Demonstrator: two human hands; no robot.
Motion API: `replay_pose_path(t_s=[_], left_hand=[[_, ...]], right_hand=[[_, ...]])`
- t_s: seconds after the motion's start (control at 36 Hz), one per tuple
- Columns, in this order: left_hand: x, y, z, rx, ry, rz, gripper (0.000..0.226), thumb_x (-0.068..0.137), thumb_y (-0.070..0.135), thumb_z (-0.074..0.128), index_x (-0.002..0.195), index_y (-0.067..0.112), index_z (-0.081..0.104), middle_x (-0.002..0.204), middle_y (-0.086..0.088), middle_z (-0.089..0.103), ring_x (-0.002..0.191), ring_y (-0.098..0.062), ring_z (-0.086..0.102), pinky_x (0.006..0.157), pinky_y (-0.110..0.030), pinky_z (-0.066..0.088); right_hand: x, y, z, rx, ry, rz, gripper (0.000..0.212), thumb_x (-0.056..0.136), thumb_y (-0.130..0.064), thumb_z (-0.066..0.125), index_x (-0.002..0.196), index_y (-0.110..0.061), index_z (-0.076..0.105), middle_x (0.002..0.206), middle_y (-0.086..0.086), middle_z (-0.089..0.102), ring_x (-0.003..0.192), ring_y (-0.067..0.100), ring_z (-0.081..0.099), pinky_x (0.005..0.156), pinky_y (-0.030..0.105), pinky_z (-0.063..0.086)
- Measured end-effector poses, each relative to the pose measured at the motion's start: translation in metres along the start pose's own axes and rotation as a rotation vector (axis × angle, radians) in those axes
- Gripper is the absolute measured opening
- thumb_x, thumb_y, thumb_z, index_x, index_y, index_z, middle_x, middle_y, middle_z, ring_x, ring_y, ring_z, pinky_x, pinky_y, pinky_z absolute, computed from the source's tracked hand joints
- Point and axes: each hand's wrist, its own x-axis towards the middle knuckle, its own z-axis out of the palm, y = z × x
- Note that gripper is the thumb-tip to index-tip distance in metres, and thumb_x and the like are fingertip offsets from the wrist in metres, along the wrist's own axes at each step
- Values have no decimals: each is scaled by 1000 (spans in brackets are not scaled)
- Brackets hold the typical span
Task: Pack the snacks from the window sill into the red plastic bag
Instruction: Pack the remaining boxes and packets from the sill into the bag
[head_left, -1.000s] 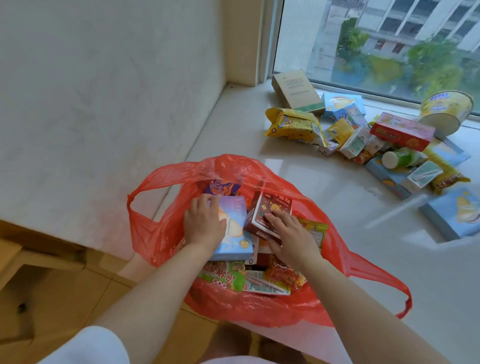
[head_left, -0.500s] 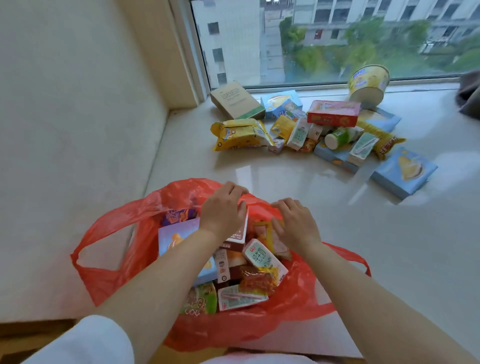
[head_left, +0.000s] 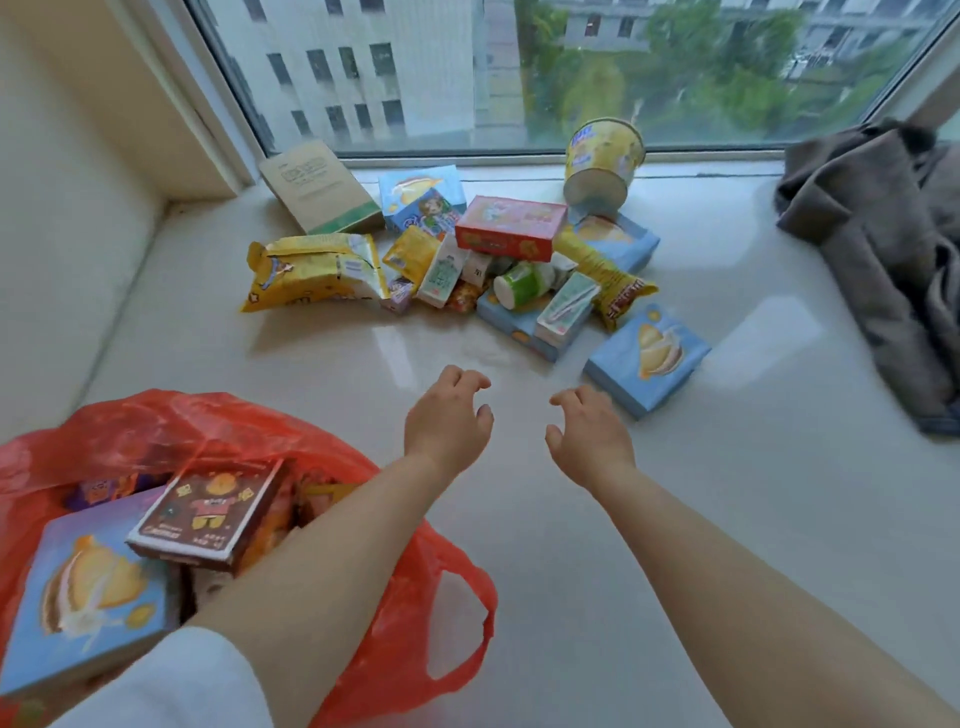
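Frankly, writing on the snacks (head_left: 511, 226) is too blurred.

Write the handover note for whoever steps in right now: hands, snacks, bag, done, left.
Left hand and right hand: both empty, fingers loosely curled, over the bare sill between bag and pile.
Red plastic bag: at near left, open, already holding a blue box, a brown box and more beneath.
Left: the snack pile by the window, including the nearest blue box and the yellow cup.

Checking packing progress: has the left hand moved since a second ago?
Yes. The left hand has left the red plastic bag and reaches toward the snack pile, empty.
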Motion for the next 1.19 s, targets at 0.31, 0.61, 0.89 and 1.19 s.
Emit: replay_pose_path(t_s=[0.31,0.61,0.89,1.19], left_hand=[[103,51,50,114,-185,-82,43,91,31,50,133,20,44,134,-3,44,118,-23,47,89,-37,44],[172,75,98,69,-101,-45,60,87,34,60,139,17,37,137,-6,34,126,-24,36,100,-36,39],[201,75,124,83,-182,-146,77,86,33,62,145,10,18,140,-10,35,129,-26,36,102,-37,35],[188,74,118,206,-230,-136,55,88,34,59,128,8,31,129,-12,50,112,-34,55,72,-35,42]], right_hand=[[80,66,-6,197,-25,339,43,91,-22,47,134,-15,45,137,10,41,127,27,34,104,37,32],[131,125,14,141,132,597,48,91,-39,50,132,-15,45,148,8,23,131,30,25,96,47,39],[140,151,34,429,253,532,74,84,-36,66,146,-21,28,156,8,10,139,29,24,106,38,34],[135,127,48,924,333,868,100,65,-23,85,144,-4,27,139,15,34,130,26,35,106,30,32]])
